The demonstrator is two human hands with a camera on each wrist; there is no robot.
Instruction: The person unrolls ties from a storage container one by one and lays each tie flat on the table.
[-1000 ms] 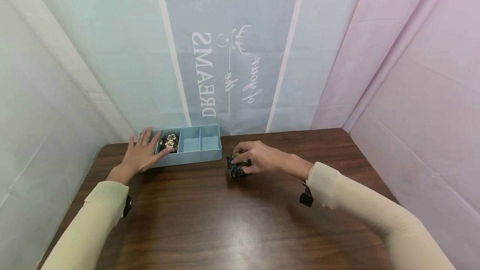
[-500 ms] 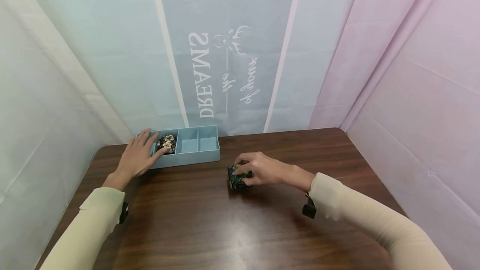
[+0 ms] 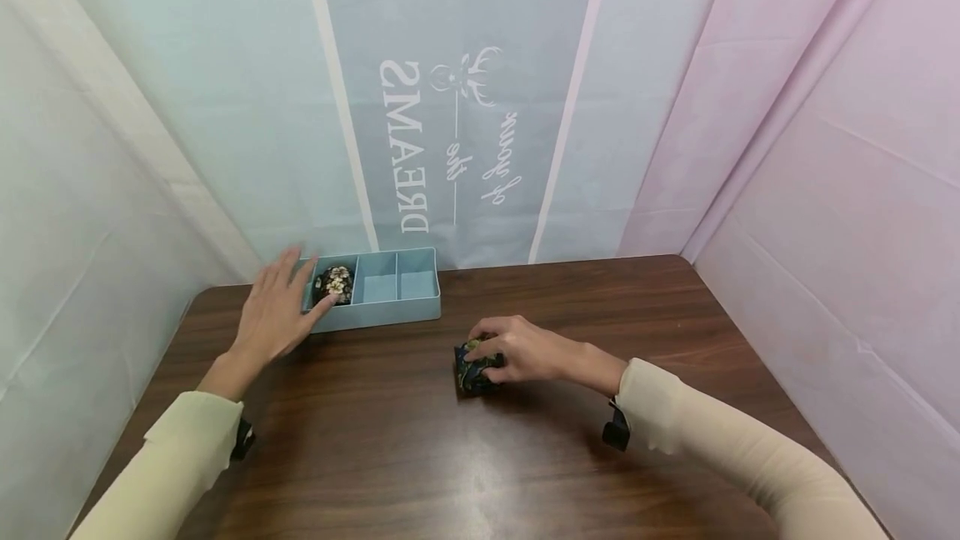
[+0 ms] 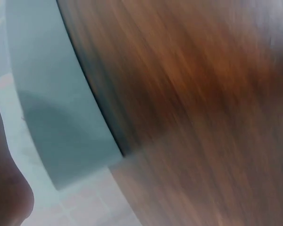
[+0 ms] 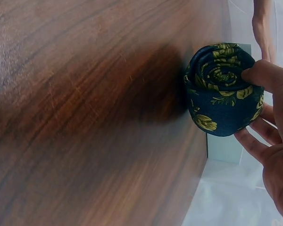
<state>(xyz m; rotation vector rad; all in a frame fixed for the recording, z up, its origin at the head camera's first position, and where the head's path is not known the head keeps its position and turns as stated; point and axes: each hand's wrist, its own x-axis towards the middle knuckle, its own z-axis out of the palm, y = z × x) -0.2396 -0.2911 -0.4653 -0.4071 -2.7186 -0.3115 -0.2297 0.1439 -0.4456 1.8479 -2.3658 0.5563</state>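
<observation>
My right hand [image 3: 531, 350] grips a rolled necktie [image 5: 219, 110], dark blue-green with yellow flowers, its spiral end showing in the right wrist view. The thumb lies at the coil's end and the fingers go round the far side. This roll is close over the table in front of a light blue divided box [image 3: 382, 314]. Over the box's left end, my left hand [image 3: 272, 311] has its fingers spread, thumb near a second rolled piece of fabric [image 3: 335, 283], black with cream flowers, in a compartment. The left wrist view shows mostly the box's plain side.
Two compartments at the box's right hold nothing. The box stands at the back left of a brown wood-grain table [image 3: 420, 457]. Behind it hangs a printed cloth backdrop [image 3: 465, 132], and pale cloth walls rise on both sides.
My right hand has drawn the rolled necktie a little toward me, away from the box. My left hand has shifted slightly left and nearer at the box's end, fingers still spread.
</observation>
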